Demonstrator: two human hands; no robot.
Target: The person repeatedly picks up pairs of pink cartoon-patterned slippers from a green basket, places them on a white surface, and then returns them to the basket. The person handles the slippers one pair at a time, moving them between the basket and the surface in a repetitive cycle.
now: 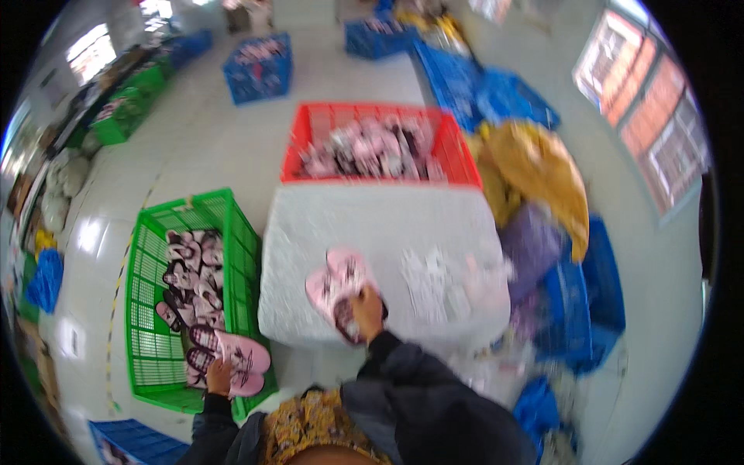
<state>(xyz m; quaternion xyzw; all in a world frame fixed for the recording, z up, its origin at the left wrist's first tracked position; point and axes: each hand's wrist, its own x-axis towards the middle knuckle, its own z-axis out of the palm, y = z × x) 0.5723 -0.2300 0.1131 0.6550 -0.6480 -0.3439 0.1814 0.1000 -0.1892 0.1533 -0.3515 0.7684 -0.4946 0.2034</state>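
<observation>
My left hand is closed on a pair of pink slippers with dark patterned insoles. That pair is over the near end of a green crate, which holds many more slippers. On the white-covered table is a second pair of pink slippers with dark print on top. My right hand grips this pair at its open heel end; the fingertips are partly hidden. To the right on the table are white tags or papers and a pale pink plastic bag.
A red crate heaped with pink slippers stands against the table's far side. Yellow sacks, a purple sack and blue crates crowd the right. Farther off on the floor is a blue crate. Another blue crate sits at the lower left.
</observation>
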